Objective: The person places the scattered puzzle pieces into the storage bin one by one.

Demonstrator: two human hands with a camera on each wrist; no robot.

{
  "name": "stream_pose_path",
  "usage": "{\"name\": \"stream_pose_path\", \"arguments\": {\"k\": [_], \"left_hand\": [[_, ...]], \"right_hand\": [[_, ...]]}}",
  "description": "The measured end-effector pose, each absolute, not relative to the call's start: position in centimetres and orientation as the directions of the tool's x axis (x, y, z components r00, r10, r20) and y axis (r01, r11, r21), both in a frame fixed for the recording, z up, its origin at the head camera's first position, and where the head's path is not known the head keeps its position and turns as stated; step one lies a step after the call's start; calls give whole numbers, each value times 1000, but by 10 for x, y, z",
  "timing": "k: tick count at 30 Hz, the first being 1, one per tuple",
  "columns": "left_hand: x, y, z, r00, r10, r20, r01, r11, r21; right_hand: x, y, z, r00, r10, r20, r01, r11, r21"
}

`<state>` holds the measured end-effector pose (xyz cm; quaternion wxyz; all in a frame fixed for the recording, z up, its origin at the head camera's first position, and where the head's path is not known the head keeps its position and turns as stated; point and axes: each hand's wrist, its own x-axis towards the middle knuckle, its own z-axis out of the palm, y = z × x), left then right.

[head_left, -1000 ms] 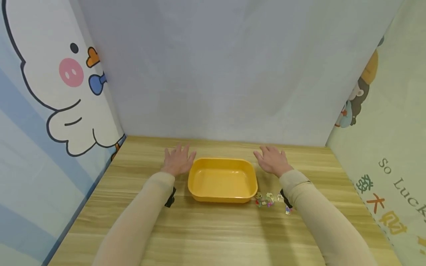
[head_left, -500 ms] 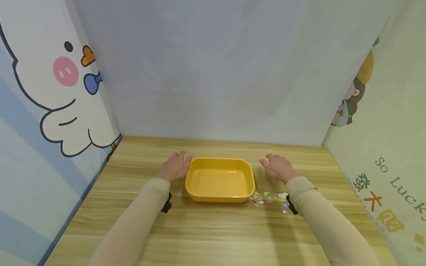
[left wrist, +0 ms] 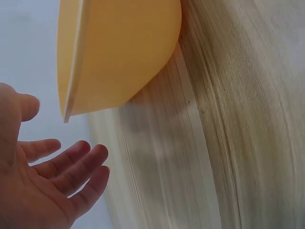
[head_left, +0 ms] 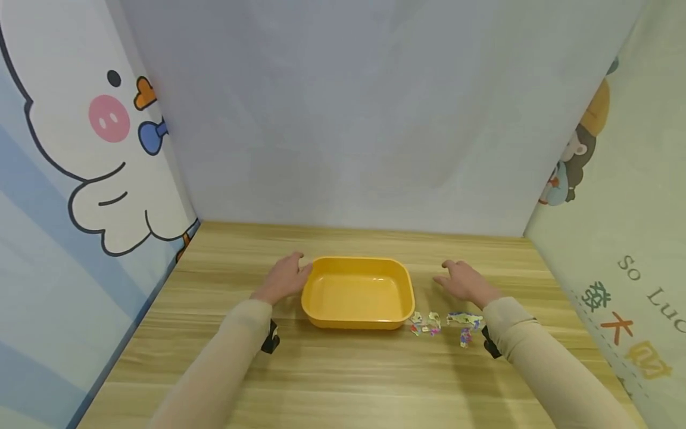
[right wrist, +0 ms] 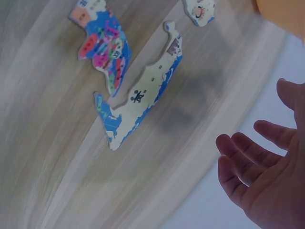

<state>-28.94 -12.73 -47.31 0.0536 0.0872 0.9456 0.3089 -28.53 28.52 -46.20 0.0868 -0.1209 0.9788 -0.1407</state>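
A yellow plastic tray [head_left: 356, 298] sits on the wooden table, with nothing inside it. To its left hovers my left hand [head_left: 284, 278], fingers loosely bent and thumb close to the tray's rim; the left wrist view shows a gap between them. My right hand [head_left: 465, 282] is raised above the table beyond the tray's right side, relaxed and holding nothing. Below it lie flat, map-printed puzzle pieces: a long cream and blue one [right wrist: 152, 88], a multicoloured one [right wrist: 107, 52] and a partly visible cream one [right wrist: 200, 10]. Several small pieces [head_left: 426, 323] lie by the tray's right front corner.
A grey-white cloth wall [head_left: 348, 119] stands behind the table [head_left: 343, 381]. Printed panels close off both sides, the left one with a cartoon bird [head_left: 69, 119], the right one with lettering [head_left: 616, 325]. Black straps [head_left: 271, 338] sit on both wrists.
Both hands have drawn back a little towards me, and their fingers have gone from spread to loosely bent. The right hand has shifted right, uncovering more of the puzzle pieces.
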Motion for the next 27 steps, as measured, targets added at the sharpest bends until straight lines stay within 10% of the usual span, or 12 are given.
{"name": "stream_pose_path", "arguments": {"k": [27], "left_hand": [[-263, -127, -493, -994, 110, 22, 90, 670, 737]], "right_hand": [[-256, 277, -477, -913, -372, -165, -304, 893, -333]]}}
